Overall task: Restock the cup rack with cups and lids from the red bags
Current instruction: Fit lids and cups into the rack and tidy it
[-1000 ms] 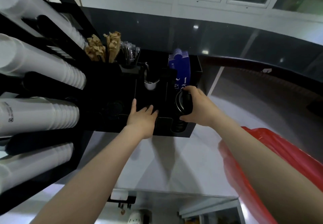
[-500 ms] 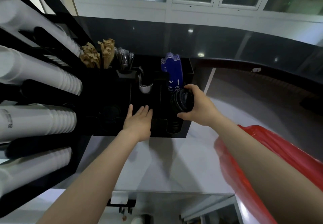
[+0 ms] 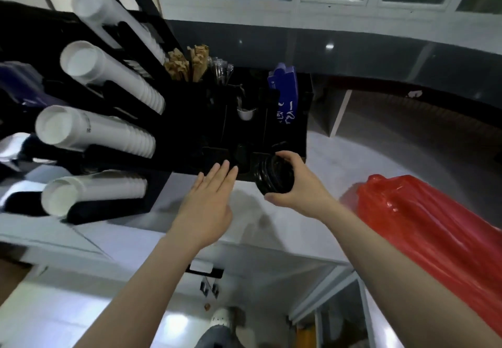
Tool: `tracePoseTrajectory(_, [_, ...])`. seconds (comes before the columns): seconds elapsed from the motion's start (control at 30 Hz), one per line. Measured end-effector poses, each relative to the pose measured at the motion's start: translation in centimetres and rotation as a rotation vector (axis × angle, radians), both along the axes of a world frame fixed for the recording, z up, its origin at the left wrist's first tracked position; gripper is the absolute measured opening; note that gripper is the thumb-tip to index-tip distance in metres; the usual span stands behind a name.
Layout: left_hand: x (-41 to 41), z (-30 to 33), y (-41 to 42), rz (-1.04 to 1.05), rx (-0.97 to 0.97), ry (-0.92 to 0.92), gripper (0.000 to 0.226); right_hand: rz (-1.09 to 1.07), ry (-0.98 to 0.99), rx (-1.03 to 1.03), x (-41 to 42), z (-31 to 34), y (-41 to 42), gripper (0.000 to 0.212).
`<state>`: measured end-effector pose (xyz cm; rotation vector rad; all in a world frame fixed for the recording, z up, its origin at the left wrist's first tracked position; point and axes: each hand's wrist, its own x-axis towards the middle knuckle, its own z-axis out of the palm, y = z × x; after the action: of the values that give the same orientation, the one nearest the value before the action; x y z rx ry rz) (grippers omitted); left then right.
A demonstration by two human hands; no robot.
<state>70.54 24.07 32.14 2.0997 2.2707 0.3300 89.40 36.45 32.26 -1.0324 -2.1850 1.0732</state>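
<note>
My right hand (image 3: 300, 184) grips a stack of black lids (image 3: 274, 176), held just in front of the black organiser's (image 3: 296, 141) front right edge. Beside the stack, my left hand (image 3: 209, 201) hovers flat with straight fingers, fingertips near the organiser's front edge, holding nothing. The black cup rack (image 3: 130, 114) at the left carries several rows of stacked white cups (image 3: 108, 75). A red bag (image 3: 423, 228) lies on the counter at the right, partly behind my right forearm.
The organiser holds brown packets (image 3: 187, 62), clear wrapped cutlery (image 3: 222, 69), blue sleeves (image 3: 285, 94) and a small white cup (image 3: 246, 114). The white counter (image 3: 271, 225) ends at a front edge below my hands. A dark glossy wall rises behind.
My right hand has drawn the lid stack back and down out of the organiser's right slot. My left hand has lifted off the organiser and pulled back. The camera has tilted left.
</note>
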Motion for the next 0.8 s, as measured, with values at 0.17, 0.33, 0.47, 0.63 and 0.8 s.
tracePoseTrajectory(0.17, [-0.2, 2.3, -6.3, 0.018, 0.137, 0.033, 0.071, 0.138, 0.112, -0.029, -2.6, 1.3, -4.9, 0.083])
tracePoseTrajectory(0.33, [-1.8, 5.4, -10.7, -0.012, 0.256, -0.167, 0.070, 0.293, 0.140, 0.088, -5.8, 5.5, -9.0, 0.092])
tracePoseTrajectory(0.47, [-5.0, 7.0, -15.2, -0.017, 0.366, -0.366, 0.069, 0.363, 0.136, 0.149, -9.9, 7.9, -13.1, 0.098])
tracePoseTrajectory(0.63, [-11.8, 8.1, -22.4, 0.017, 0.399, -0.418, 0.072, 0.376, 0.173, 0.230, -18.5, 9.0, -20.1, 0.097])
tracePoseTrajectory(0.8, [-19.8, 8.5, -29.8, 0.054, 0.388, -0.407, 0.072, 0.348, 0.184, 0.308, -27.3, 8.8, -27.5, 0.085])
